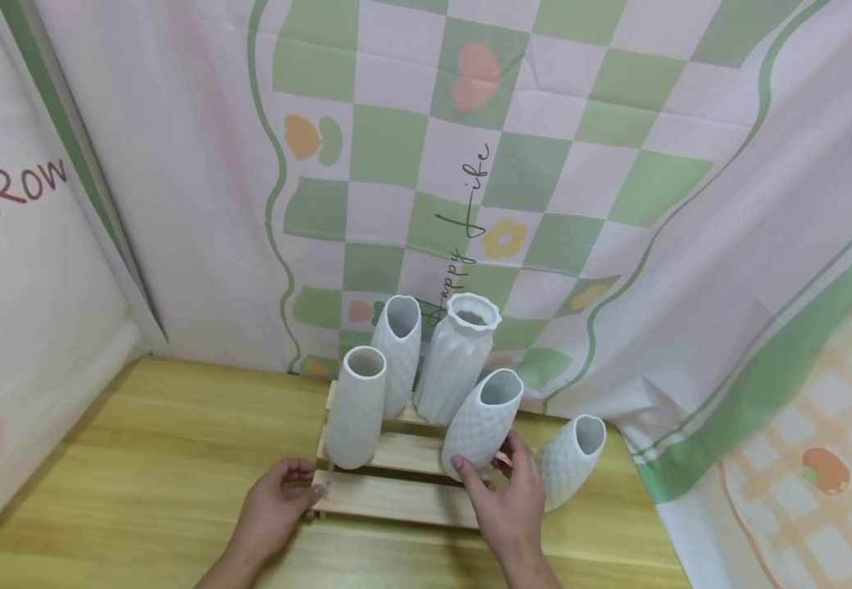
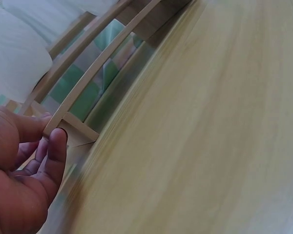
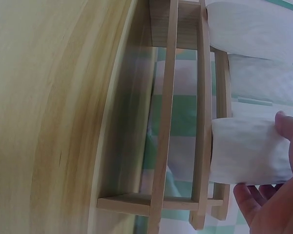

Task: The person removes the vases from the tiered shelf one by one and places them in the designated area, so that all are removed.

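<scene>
A slatted wooden stand (image 1: 396, 497) bears several white vases. My left hand (image 1: 267, 503) pinches the left end of its front slat between thumb and fingers; the left wrist view shows the thumb over the slat end (image 2: 58, 117). Around the lower part of the diamond-textured vase (image 1: 481, 421) at the stand's right, my right hand (image 1: 510, 499) curls its thumb and fingers. That vase (image 3: 249, 151) stands on the middle slat, its mouth facing up. To its left is a smoother vase (image 1: 356, 413); behind stand a slim textured vase (image 1: 400, 368) and a fluted one with a scalloped rim (image 1: 459, 364).
Another white textured vase (image 1: 569, 466) stands on the wood-grain table (image 1: 176, 458), right of the stand and close to my right hand. Printed curtains (image 1: 389, 147) hang behind the table and on both sides.
</scene>
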The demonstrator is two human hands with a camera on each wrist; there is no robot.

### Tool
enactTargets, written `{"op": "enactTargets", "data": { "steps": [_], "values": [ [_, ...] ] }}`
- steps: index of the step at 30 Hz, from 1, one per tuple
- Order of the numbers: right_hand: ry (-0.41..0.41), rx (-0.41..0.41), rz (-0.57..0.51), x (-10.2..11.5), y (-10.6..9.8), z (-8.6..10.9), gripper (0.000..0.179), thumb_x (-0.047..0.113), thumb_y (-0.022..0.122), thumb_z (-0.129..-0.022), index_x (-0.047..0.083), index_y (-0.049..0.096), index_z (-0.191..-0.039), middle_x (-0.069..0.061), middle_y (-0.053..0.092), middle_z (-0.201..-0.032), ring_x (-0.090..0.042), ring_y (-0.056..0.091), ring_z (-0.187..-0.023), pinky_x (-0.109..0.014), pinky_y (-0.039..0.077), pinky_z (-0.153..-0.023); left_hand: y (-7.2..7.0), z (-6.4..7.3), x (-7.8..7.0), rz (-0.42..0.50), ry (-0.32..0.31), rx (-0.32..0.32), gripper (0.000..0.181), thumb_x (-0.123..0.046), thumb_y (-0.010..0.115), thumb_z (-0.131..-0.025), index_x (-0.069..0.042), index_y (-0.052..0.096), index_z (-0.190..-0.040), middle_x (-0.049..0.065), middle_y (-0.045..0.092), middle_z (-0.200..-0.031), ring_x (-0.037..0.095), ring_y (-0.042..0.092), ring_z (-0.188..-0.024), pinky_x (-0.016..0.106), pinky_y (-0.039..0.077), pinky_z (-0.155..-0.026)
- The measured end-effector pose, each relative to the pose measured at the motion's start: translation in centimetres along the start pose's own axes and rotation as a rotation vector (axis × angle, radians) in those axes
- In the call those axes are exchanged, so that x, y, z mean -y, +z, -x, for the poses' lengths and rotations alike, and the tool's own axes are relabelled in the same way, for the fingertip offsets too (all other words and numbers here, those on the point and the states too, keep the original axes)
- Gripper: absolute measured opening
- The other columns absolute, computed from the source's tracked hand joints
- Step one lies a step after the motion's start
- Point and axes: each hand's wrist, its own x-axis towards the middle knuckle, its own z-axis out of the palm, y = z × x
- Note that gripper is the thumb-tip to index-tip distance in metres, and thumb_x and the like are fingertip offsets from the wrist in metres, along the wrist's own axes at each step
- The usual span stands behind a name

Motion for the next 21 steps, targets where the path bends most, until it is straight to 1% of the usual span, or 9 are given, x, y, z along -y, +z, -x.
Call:
{"op": "enactTargets", "data": {
  "steps": [8, 16, 21],
  "values": [
    [-0.033, -0.017, 0.008, 0.02, 0.01, 0.08, 0.072, 0.022, 0.097, -0.074, 0.002, 0.061, -0.134, -0.005, 0.065, -0.118, -0.012, 0.060, -0.106, -0.023, 0.060, -0.082, 0.05, 0.17, -0.01, -0.009, 0.004, -0.004, 0.041, -0.007, 0.083, -0.086, 0.003, 0.065, -0.121, 0.016, 0.068, -0.116, 0.023, 0.071, -0.079, 0.032, 0.063, -0.064],
    [-0.093, -0.056, -0.013, 0.00, -0.19, 0.42, 0.070, 0.015, 0.098, -0.071, -0.001, 0.063, -0.130, -0.008, 0.067, -0.115, -0.016, 0.062, -0.104, -0.025, 0.062, -0.081, 0.02, 0.37, -0.12, -0.016, 0.000, 0.000, 0.042, -0.006, 0.082, -0.086, 0.004, 0.065, -0.123, 0.018, 0.068, -0.118, 0.023, 0.070, -0.079, 0.032, 0.063, -0.064],
    [-0.097, -0.070, -0.020, -0.11, -0.73, 0.50, 0.071, 0.014, 0.098, -0.071, 0.000, 0.063, -0.131, -0.006, 0.067, -0.115, -0.015, 0.063, -0.105, -0.020, 0.060, -0.083, 0.05, 0.16, -0.27, -0.029, -0.001, 0.000, 0.041, -0.006, 0.082, -0.086, 0.003, 0.065, -0.123, 0.017, 0.068, -0.118, 0.022, 0.071, -0.080, 0.032, 0.063, -0.065]
  ]
}}
